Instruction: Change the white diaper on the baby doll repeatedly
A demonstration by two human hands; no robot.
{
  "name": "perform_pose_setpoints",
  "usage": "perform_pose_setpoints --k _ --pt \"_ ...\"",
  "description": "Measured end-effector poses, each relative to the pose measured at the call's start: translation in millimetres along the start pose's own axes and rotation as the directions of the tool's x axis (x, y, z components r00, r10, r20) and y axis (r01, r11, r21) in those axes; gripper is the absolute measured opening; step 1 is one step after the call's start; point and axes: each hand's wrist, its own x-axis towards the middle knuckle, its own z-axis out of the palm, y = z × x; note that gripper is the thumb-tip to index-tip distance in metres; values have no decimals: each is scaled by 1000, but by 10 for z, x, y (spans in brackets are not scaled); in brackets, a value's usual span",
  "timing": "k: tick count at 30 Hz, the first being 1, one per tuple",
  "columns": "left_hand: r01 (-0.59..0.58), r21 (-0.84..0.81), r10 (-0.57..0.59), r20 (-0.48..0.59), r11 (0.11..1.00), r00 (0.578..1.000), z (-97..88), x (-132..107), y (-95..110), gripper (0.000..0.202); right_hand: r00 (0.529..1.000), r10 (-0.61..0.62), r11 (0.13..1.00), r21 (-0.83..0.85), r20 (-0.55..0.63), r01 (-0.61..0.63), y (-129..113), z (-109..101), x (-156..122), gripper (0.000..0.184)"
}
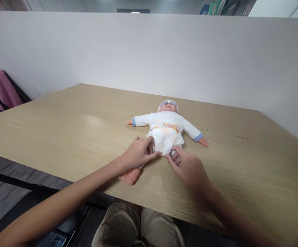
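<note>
A baby doll (169, 117) in a white top with blue cuffs and a lettered white cap lies on its back, head away from me, arms spread. Round its hips is a white diaper (164, 139) with an orange-patterned waistband. My left hand (140, 151) pinches the diaper's lower left edge, thumb pointing inward. On the other side my right hand (187, 166) has its thumb and fingers closed on the lower right edge. One doll foot (130, 176) shows beneath my left wrist; the other leg is hidden by my right hand.
The doll lies on a wooden table (61, 127) whose front edge runs just above my knees (136, 223). Behind the table stands a pale partition (149, 55). A pink cloth-covered chair (2, 85) is at the far left.
</note>
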Motion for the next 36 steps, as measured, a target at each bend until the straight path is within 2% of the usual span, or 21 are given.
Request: perform_pose_setpoints --k 7,12,17,23,26,28,31,34,36 --pt "-44 23 45 -13 999 999 56 22 -14 40 997 -25 997 -69 -70 20 -54 108 -43 22" --pt "-127 -22 126 -62 992 990 42 -11 -28 27 997 -19 999 -40 -73 16 -74 133 -65 15" --pt "-140 -65 136 -69 988 988 38 5 -41 23 998 -13 1000 15 -55 14 -98 108 -57 13" --pt "-102 -98 101 -23 990 995 24 46 -47 32 995 97 994 45 -11 -97 -110 112 -6 21" --pt "-57 -186 48 -55 981 997 26 43 -64 30 981 194 972 138 -25 -189 -91 122 27 24" --pt "6 -320 -30 -72 947 997 46 35 -92 29 964 262 940 239 -48 -244 -59 105 37 30" --pt "89 -530 -154 -78 843 985 110 23 -156 39 945 319 898 344 -75 -275 6 44 24 39" --pt "112 -682 -234 -89 723 968 178 4 -203 51 944 325 886 366 -54 -284 61 -27 -3 41" --pt "129 -723 -269 -82 679 960 186 -15 -201 54 950 310 893 353 -31 -280 77 -61 -17 38"
